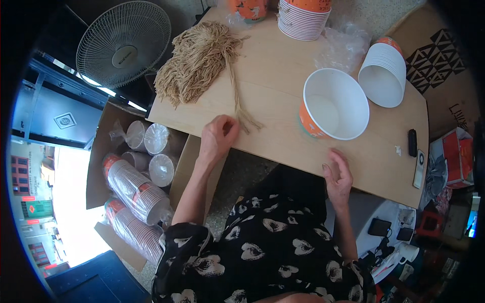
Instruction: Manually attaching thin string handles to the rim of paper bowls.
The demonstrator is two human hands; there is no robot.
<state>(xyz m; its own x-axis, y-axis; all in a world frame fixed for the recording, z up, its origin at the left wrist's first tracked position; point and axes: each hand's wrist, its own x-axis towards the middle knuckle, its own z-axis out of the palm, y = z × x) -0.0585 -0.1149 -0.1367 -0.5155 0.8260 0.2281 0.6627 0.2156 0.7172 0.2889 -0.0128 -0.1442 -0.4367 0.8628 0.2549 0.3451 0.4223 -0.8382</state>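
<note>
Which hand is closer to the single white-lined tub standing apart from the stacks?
The right. The right hand is just in front of the tub, not touching it; the left hand is farther off to its left, by the loose string ends.

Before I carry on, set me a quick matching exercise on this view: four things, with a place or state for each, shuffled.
1. Fan
2. Tan string bundle
3. Plastic-wrapped tub stacks
4. Large tub

A. In the open cardboard box
B. Open mouth showing a white inside, near the right hand
C. Round wire guard
D. Strands trailing toward the left hand

Pairs: 1-C, 2-D, 3-A, 4-B
</note>
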